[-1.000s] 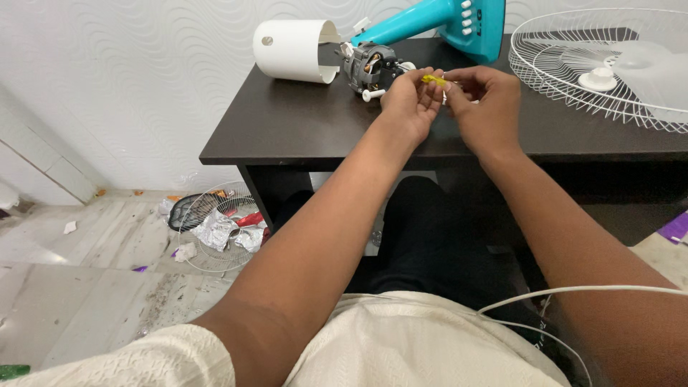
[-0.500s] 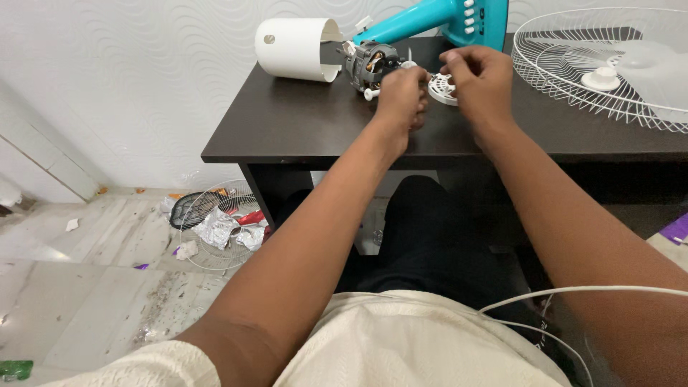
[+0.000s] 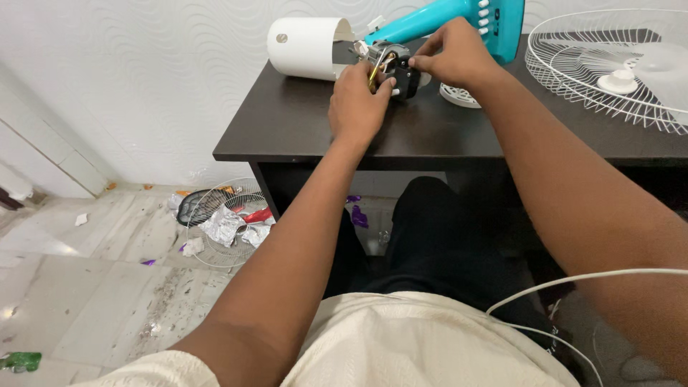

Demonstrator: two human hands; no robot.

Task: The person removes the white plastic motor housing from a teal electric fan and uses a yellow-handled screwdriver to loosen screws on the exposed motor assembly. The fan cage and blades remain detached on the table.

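Note:
A small metal fan motor [image 3: 395, 66] with copper windings lies on the dark table [image 3: 287, 129]. My left hand [image 3: 357, 104] grips its near side, with a thin yellow wire running under the thumb. My right hand [image 3: 459, 56] holds the motor's far right end with pinched fingers. A round white slotted plastic cap [image 3: 459, 95] lies on the table just right of the motor, under my right wrist.
A white cylindrical motor cover [image 3: 304, 47] lies left of the motor. A teal fan stand [image 3: 459, 21] sits behind it. A white wire fan guard with blade hub [image 3: 609, 68] fills the table's right end. Another guard and foil scraps [image 3: 222, 226] lie on the floor. A white cable [image 3: 573, 279] crosses my lap.
Both hands moved left and back from the white cap to the motor and took hold of it. The small yellow piece held between my fingers a second ago is gone from view.

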